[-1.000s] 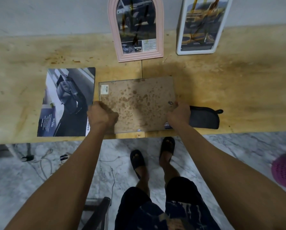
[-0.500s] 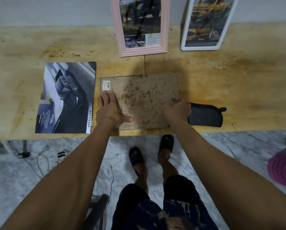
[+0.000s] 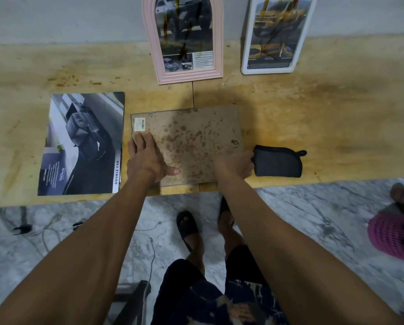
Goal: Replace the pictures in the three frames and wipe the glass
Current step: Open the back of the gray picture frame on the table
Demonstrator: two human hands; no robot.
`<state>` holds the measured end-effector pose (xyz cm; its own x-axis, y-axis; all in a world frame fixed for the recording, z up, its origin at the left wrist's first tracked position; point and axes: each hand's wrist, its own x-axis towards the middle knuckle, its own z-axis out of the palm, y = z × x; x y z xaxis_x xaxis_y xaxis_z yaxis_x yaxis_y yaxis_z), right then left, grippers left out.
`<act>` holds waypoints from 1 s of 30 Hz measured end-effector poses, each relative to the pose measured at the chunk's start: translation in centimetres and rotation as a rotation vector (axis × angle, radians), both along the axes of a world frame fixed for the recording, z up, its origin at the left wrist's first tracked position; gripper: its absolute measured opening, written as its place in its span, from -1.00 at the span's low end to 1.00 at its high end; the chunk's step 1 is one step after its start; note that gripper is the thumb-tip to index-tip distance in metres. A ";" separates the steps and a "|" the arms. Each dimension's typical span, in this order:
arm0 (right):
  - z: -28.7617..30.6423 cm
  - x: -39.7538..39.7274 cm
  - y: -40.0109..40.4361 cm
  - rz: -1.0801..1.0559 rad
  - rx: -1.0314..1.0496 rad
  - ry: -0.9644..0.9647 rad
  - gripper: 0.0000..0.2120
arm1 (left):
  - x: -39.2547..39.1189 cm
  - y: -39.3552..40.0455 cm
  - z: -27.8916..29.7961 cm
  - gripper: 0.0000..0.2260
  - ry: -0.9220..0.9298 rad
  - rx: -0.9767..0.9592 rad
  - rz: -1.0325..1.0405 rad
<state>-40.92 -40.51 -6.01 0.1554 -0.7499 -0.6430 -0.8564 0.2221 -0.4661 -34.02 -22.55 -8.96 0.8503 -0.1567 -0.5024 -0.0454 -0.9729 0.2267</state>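
While the frame [image 3: 191, 144] lay face down near the front edge of the counter [image 3: 313, 118], its stained brown backing up, the left hand [image 3: 144, 158] pressed flat on the backing's left part, fingers straight, grip released; the right hand [image 3: 235, 166] curled at the frame's lower right corner, though whether it pinched the edge could not be told; a black pouch [image 3: 278, 164] lay just right of it, zipped, contents hidden; the pink arched frame [image 3: 184, 41] and white frame [image 3: 276, 36] leaned on the wall, each holding a truck picture; a car brochure [image 3: 84, 144] lay left.
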 end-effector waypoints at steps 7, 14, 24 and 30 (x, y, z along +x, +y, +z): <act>-0.2 1.3 -0.8 -0.394 0.090 -0.101 -0.57 | 0.1 0.1 -0.2 0.24 -0.024 0.008 -0.024; -1.9 0.2 -2.1 -0.479 0.101 -0.216 -0.77 | 0.3 -0.1 -0.4 0.24 -0.023 0.030 -0.039; -2.2 -0.8 -5.8 0.303 -0.088 -0.079 -0.55 | 0.3 -0.2 -0.3 0.25 -0.010 -0.006 -0.007; -1.5 -1.2 -7.2 0.400 -0.081 -0.049 -0.42 | 0.2 0.5 -0.1 0.33 0.033 -0.165 0.120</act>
<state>-42.10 -47.71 -7.55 0.4744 -0.6718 -0.5689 -0.8440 -0.1633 -0.5109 -33.79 -22.05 -9.03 0.8514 -0.1375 -0.5062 0.0787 -0.9206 0.3825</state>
